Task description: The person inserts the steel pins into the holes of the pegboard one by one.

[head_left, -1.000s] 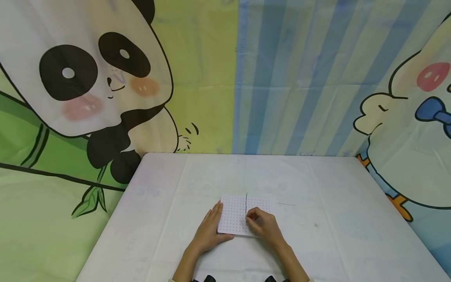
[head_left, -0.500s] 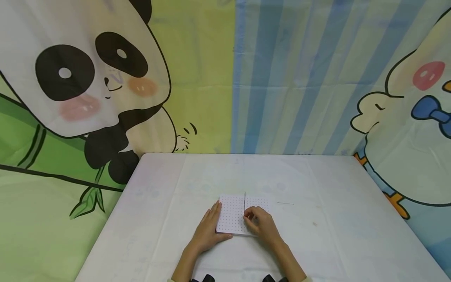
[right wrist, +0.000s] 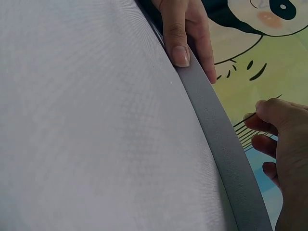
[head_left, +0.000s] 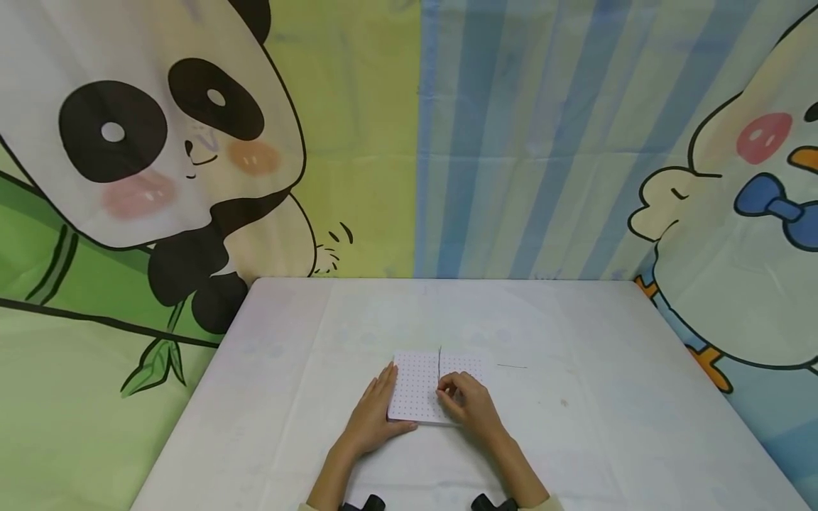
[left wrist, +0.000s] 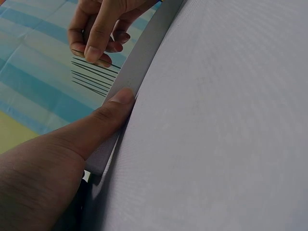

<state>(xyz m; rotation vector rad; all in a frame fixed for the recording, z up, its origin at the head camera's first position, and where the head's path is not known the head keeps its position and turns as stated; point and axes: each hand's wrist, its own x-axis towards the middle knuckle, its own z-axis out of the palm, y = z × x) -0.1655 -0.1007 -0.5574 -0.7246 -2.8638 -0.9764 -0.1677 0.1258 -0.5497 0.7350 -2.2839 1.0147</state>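
A white board (head_left: pixel 415 390) with rows of small dots lies flat on the table. Several thin dark sticks (left wrist: pixel 89 77) stand up from it in a row; the head view sees them nearly as one line. My left hand (head_left: pixel 373 411) holds the board steady, fingers straight along its left side and thumb against its front edge. Over the board's right half, my right hand (head_left: pixel 469 404) pinches one thin dark stick (right wrist: pixel 274 98) between thumb and index finger, close to the standing row. Its remaining fingers are curled. The stick's lower end is hidden by the board's edge in both wrist views.
Another thin dark stick (head_left: pixel 512 366) lies on the white table (head_left: pixel 307 454), to the right of the board. Behind the table hangs a cartoon-printed curtain (head_left: pixel 358 142). Black camera mounts (head_left: pixel 493 502) show at both wrists.
The head view has shifted slightly, so the whole scene sits a little further left. Both hands keep their places on and over the board, the right still pinching the stick.
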